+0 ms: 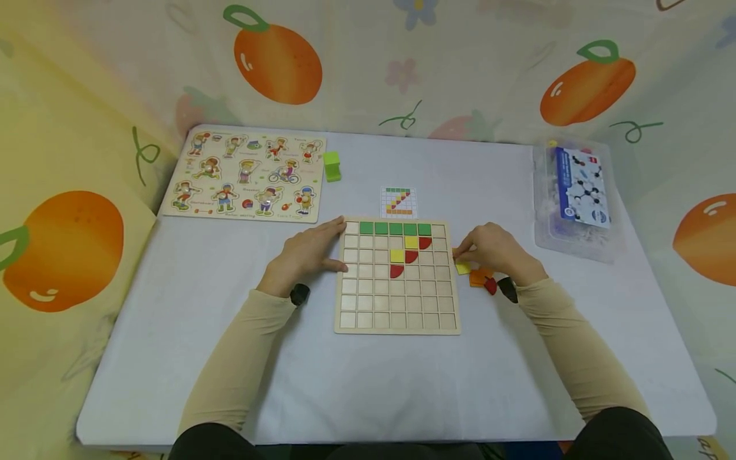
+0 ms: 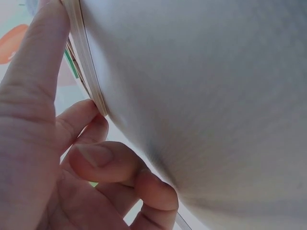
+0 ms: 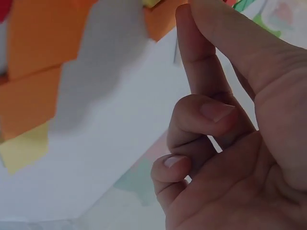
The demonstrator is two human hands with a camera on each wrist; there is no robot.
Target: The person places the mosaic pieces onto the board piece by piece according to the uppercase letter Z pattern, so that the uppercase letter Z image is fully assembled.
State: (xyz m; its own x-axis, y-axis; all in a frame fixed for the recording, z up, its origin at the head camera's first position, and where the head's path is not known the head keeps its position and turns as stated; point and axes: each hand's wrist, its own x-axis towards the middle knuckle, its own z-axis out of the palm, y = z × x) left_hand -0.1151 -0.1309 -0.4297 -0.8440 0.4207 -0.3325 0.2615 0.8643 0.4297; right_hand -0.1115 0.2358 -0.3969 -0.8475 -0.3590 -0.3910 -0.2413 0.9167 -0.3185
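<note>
A wooden grid board [image 1: 374, 303] lies mid-table. Green squares [image 1: 396, 228] line its top row; below them, two yellow squares [image 1: 411, 242] and three red quarter-circles [image 1: 397, 271] step diagonally down to the left. My left hand [image 1: 305, 255] rests against the board's left edge, thumb and fingers spread apart; the left wrist view shows thumb and fingertip touching the wooden edge. Right of the board, my right hand [image 1: 497, 249] pinches a small piece between thumb and index finger; its colour is mostly hidden. Beside it lie loose yellow [image 1: 463, 268], orange [image 1: 477, 278] and red [image 1: 490, 285] pieces.
Behind the board lies a small pattern card [image 1: 398, 202]. A picture puzzle board [image 1: 230, 182] is at the back left, with light green blocks [image 1: 331, 167] beside it. At the back right stands a clear plastic box [image 1: 575, 239] with a blue-and-white label.
</note>
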